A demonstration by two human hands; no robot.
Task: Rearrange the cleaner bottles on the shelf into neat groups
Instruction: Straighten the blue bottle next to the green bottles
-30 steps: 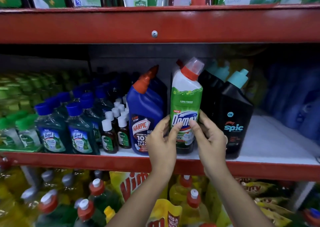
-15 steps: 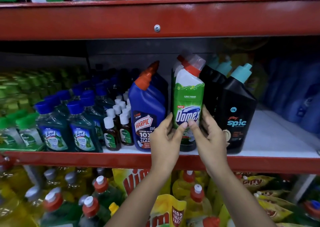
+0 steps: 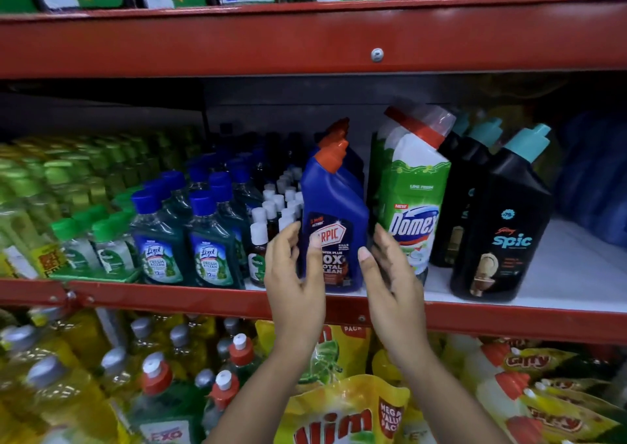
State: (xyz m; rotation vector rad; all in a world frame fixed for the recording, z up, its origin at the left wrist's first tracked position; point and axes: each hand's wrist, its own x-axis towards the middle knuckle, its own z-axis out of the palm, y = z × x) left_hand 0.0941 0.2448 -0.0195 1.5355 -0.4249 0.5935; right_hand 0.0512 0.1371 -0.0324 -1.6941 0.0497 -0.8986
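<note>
While both hands frame it, blue Harpic bottle [image 3: 334, 226], Domex bottle [image 3: 412, 199] beside.

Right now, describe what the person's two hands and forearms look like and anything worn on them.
Both the left hand and the right hand are bare: no gloves, rings, watch or bracelet show. The forearms are uncovered from wrist to the bottom edge of the picture, so no sleeve is in view. The fingernails look short and unpainted. No marks or bandages can be made out.
</note>
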